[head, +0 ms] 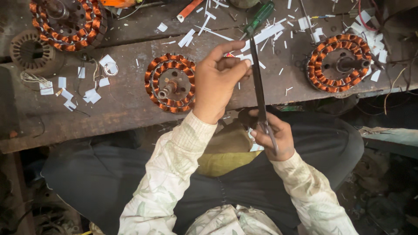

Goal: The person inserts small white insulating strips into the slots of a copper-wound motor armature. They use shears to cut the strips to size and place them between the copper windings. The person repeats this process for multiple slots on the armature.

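My right hand (274, 135) grips the handles of long dark scissors (258, 87), whose blades point away from me over the bench edge. My left hand (220, 78) is raised above the bench, thumb and fingers pinched beside the upper part of the blades; whatever thin piece it pinches is too small to make out. A copper-wound stator (170, 82) lies on the wooden bench (126, 104) just left of that hand. A green-handled screwdriver (260, 17) lies just beyond my left hand's fingertips.
Two more copper-wound stators sit at far left (69, 21) and right (342, 63). A bare steel stator core (30, 52) lies at the left. Several white paper strips (270, 32) litter the bench. My dark-trousered knees and a yellow cloth (226, 150) are below.
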